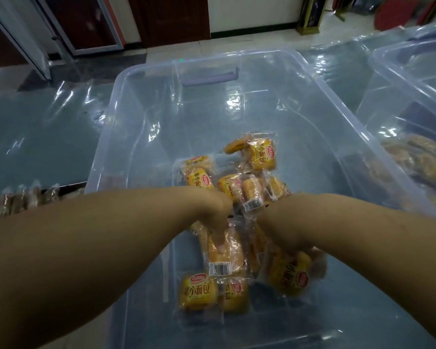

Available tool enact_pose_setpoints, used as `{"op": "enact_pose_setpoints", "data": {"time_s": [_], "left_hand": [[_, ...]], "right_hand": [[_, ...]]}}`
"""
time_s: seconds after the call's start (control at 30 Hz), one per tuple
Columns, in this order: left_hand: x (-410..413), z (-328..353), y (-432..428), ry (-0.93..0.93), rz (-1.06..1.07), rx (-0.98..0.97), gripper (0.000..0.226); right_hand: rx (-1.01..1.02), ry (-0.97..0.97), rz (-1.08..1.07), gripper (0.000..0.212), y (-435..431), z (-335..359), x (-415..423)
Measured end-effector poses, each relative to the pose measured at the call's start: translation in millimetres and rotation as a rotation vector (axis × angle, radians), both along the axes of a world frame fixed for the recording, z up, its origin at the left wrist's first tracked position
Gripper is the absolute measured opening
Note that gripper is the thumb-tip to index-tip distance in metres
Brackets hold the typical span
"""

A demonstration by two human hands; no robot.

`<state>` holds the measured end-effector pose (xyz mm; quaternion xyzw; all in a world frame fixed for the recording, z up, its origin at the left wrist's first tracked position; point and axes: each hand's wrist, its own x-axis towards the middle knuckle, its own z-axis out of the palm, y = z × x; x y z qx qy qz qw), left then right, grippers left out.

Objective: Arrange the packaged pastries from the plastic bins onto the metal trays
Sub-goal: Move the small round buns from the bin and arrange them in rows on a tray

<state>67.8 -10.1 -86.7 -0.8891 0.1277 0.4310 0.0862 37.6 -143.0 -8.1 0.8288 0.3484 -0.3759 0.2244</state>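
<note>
Bare left forearm (98,248), bare right forearm (363,235), bare left hand (218,214), bare right hand (285,239)

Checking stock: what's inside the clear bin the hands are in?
Inside the bin: a loose pile of wrapped pastries on the near half of the floor, far half bare. The left hand and right hand are in the pile; packets under them and the forearms are covered.

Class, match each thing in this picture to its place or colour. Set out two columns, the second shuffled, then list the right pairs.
Column A:
1 handle
2 yellow packets
3 brown pastries

Column B:
a in the right-hand bin
b purple
c in the middle bin

Pairs: 1-b, 2-c, 3-a
</note>
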Motion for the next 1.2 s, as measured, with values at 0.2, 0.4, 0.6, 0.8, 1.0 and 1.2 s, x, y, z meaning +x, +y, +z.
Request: {"op": "enact_pose_setpoints", "data": {"time_s": [0.2,0.4,0.6,0.8,1.0,1.2], "left_hand": [[0.2,19.0,1.0,-0.058,0.097,-0.143,0.095],[-5.6,70.0,29.5,-0.340,0.187,-0.248,0.070],[-47.8,119.5,60.4,-0.705,0.390,-0.476,0.061],[-115.1,160.3,76.6,-1.054,0.536,-0.772,0.051],[-196.5,180.3,109.2,-1.373,0.666,-0.966,0.050],[-299.4,171.2,167.9,-1.561,0.759,-0.994,0.047]], "right_hand": [[0.023,-0.010,-0.014,0.035,0.2,2.7,11.5],[0.104,-0.077,-0.076,0.030,-3.2,6.8,22.2],[0.278,-0.228,-0.108,0.037,-5.0,27.9,25.0],[0.603,-0.578,-0.202,0.029,-2.8,73.4,3.8],[1.048,-0.785,-0.252,0.028,18.6,113.3,-55.3],[1.441,-0.843,-0.231,0.032,75.8,120.2,-145.9]]}}
